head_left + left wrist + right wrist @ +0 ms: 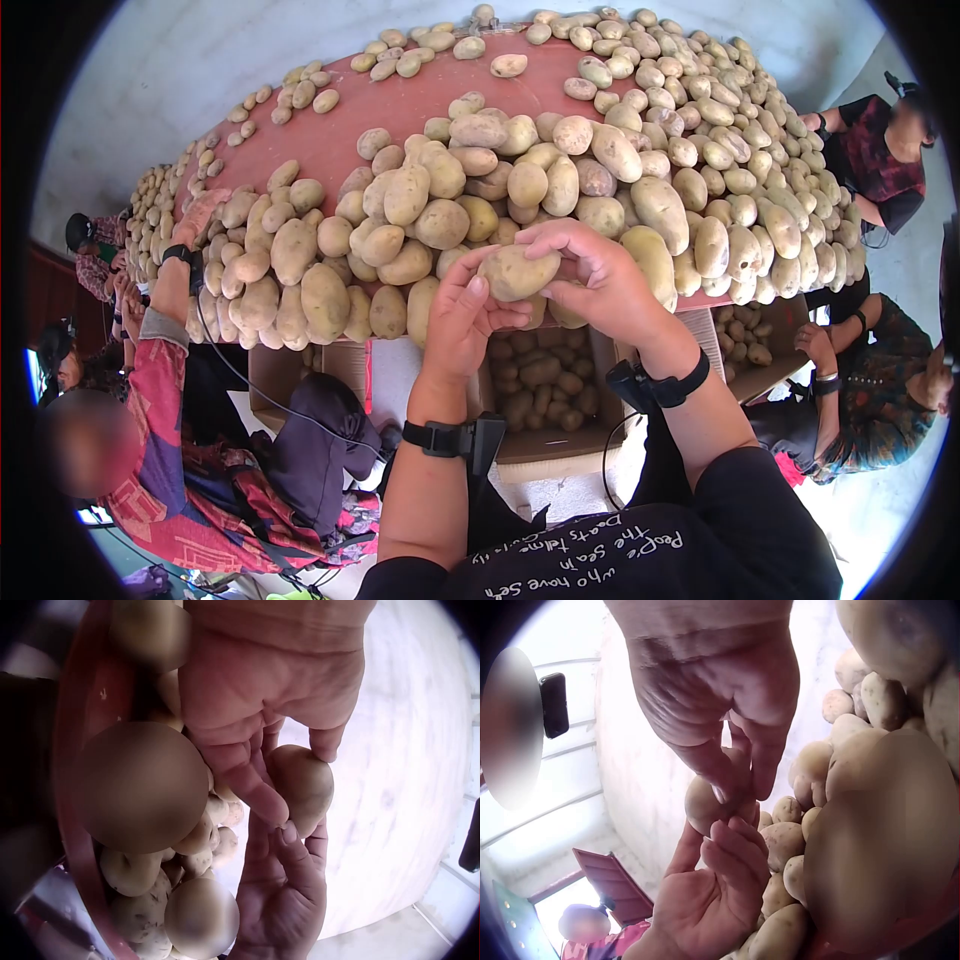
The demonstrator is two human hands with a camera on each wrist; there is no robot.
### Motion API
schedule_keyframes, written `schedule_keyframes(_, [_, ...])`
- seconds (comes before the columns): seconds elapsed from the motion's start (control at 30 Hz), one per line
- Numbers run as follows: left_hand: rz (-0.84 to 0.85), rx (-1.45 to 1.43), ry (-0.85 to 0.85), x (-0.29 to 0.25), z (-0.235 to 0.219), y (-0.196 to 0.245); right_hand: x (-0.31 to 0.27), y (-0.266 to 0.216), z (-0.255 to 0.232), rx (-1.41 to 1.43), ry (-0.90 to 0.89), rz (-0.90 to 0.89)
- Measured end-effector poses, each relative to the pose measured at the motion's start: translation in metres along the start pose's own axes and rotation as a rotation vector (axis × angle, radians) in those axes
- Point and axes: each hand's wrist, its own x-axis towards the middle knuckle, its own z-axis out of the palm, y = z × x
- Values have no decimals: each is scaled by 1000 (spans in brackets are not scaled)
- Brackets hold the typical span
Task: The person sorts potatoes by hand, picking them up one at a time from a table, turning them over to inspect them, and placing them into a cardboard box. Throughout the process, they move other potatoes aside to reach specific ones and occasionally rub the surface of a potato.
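Observation:
One potato [519, 273] is held between both hands above the near edge of the heap. My left hand [462, 310] grips its left side, with the thumb up against it. From the right, my right hand [597, 275] pinches it between thumb and fingers. In the left wrist view the potato [302, 787] lies between my left hand [274, 682] and my right hand [285, 892]. The right wrist view has the potato [705, 804] partly covered by the fingers of my right hand [716, 697], with my left hand [709, 892] touching it from below.
Many potatoes [440, 223] are heaped on a red table [450, 85]. Below its near edge stands a cardboard box [550, 465] holding potatoes. A person's arm [170, 290] reaches onto the heap at the left; other people sit at both sides.

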Motion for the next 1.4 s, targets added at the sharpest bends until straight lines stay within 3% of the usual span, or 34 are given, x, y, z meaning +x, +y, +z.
schedule_keyframes(0.23, [28,-21,-10,-1,4,4,0,-8,-3,106,-21,33])
schedule_keyframes(0.33, [46,-67,-45,-2,7,8,1,-13,-12,-24,86,36])
schedule_keyframes(0.43, [51,-103,-67,-4,5,12,1,-20,-26,-433,157,-20])
schedule_keyframes(0.53, [26,-123,-108,-7,-2,15,-4,-12,-28,-732,105,-71])
schedule_keyframes(0.63, [-43,-127,-205,-12,-10,18,-8,-9,-24,-877,-69,72])
schedule_keyframes(0.67, [-68,-123,-246,-13,-12,18,-9,-6,-23,-904,-66,34])
schedule_keyframes(0.77, [-166,50,-456,-15,-26,8,-12,9,-19,-995,-47,-44])
schedule_keyframes(0.93, [-580,310,-559,-18,-3,14,-14,20,-12,-1117,4,-20])
schedule_keyframes(1.03, [-459,765,-723,-12,-7,7,-13,21,-9,-1134,23,-1])
schedule_keyframes(1.13, [-644,501,-483,-15,-9,2,-11,20,-8,-1114,22,31])
schedule_keyframes(1.23, [-588,519,-326,-14,-8,7,-11,22,-8,-1088,32,58])
schedule_keyframes(1.4, [-479,444,-122,-11,-13,1,-6,1,-5,-675,78,233])
